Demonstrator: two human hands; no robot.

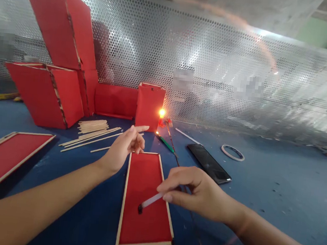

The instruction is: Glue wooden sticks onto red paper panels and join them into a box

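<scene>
My right hand (pixel 195 193) pinches a thin white stick (pixel 150 201) with a dark tip, and the tip touches the red fabric panel (pixel 142 220). That panel lies flat on the blue floor and has a pale wooden frame. My left hand (pixel 125 147) hovers above the panel's far left corner. Its index finger is stretched toward the small flame (pixel 162 113), and the other fingers are loosely curled with nothing in them.
Red panel boxes (pixel 54 54) lean on a perforated metal wall. A small red box (pixel 149 105) stands by the flame. Loose wooden sticks (pixel 91 131), another framed red panel (pixel 1 157), a black phone (pixel 209 163), a tape ring (pixel 232 152) and a green-handled tool (pixel 165 142) lie around.
</scene>
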